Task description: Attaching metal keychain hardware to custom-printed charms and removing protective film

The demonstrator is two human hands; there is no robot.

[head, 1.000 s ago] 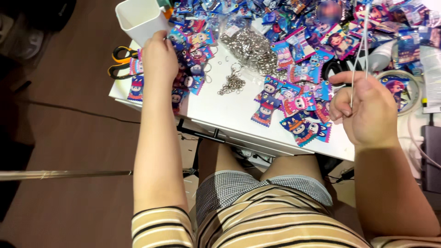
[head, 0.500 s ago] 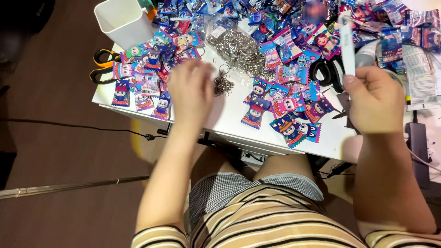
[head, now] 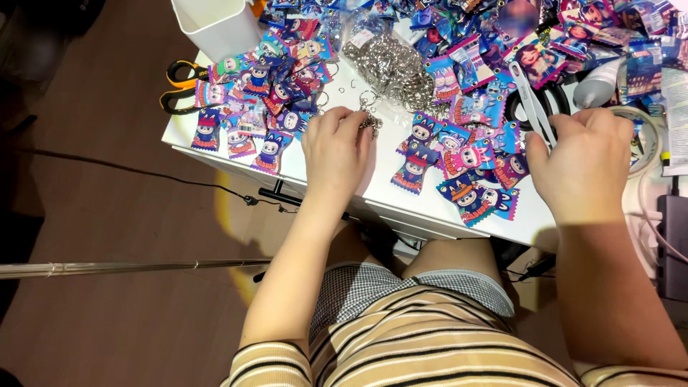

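Keyrings [head: 370,120], small silver cluster, pinched in left hand [head: 337,147]; right hand [head: 584,161] clamped on white tweezers [head: 534,104]

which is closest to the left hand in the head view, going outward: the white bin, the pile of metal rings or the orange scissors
1. pile of metal rings, just above-right of the left hand.
2. orange scissors, far left table edge.
3. white bin, top-left corner; close to the scissors' distance, so the ranking is loose.

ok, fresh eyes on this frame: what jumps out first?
The spread of colourful cartoon charms across the white table, with a heap of silver key rings at its middle top. The left hand pinches a small ring cluster below that heap; the right hand grips white tweezers.
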